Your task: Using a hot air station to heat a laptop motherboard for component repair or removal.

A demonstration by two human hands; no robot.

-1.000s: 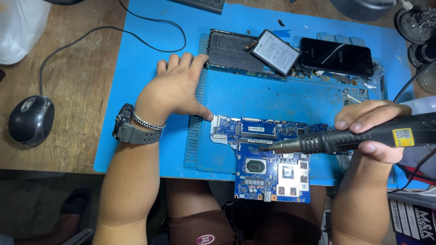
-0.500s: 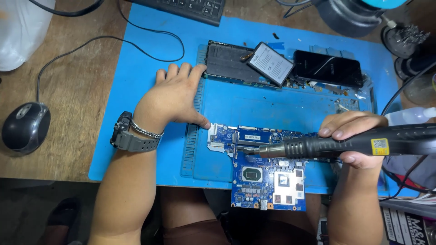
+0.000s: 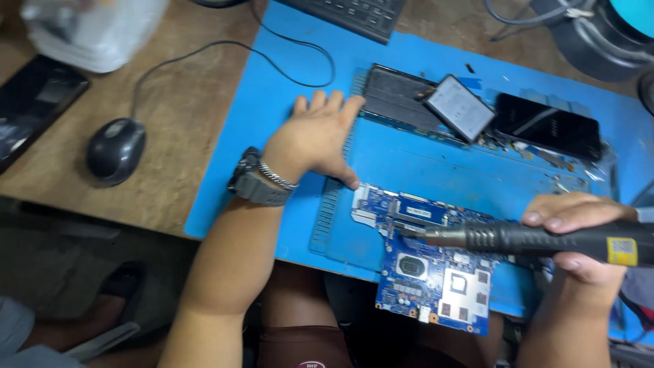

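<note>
Right hand grips a black hot-air wand, cut off at three o'clock; nozzle over the blue circuit board; left hand lies flat, unclenched, at ten o'clock on the blue mat.

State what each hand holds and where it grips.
Right hand holds the black hot-air tool around its handle. Left hand holds nothing, lying flat on the blue mat.

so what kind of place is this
Probably an electronics repair bench: a blue circuit board lies on a blue work mat, the right hand holds a hot-air tool over it, and phones lie nearby.
</note>
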